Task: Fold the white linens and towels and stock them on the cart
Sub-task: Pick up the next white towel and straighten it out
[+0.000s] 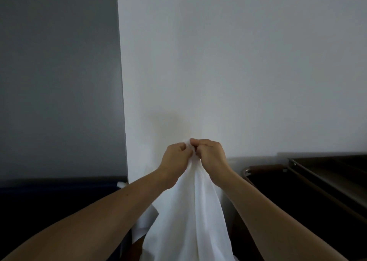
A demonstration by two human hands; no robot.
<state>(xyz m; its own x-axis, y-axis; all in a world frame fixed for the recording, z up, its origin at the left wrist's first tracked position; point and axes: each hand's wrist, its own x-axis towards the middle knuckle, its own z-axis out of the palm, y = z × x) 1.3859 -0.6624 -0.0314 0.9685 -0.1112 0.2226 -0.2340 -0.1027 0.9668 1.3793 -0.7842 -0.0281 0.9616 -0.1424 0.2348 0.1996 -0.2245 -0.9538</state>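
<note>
Holding the white linen [194, 211] up in front of the white wall [238, 62], the person has both hands close together at its top edge; the left hand [176, 157] and the right hand [210, 155] almost touch, each with fingers curled and thumb pressed in, pinching a gathered bit of cloth; the rest of the linen hangs down between the forearms in loose vertical folds and runs out of the bottom of the view, so its lower end is unseen. This reads as an early step in folding this piece, likely bringing two corners together; no crisp fold shows in it yet. To the right, near the wall, stands what appears to be the cart [264, 168], a dark frame with a metal rail; its visible part is too dark to tell whether any folded linens lie on it. At the left, a dark blue surface [59, 191] sits below a grey panel [59, 82]. By this judgement the piece in hand is yet to be folded and stocked; how many others remain cannot be told.
</note>
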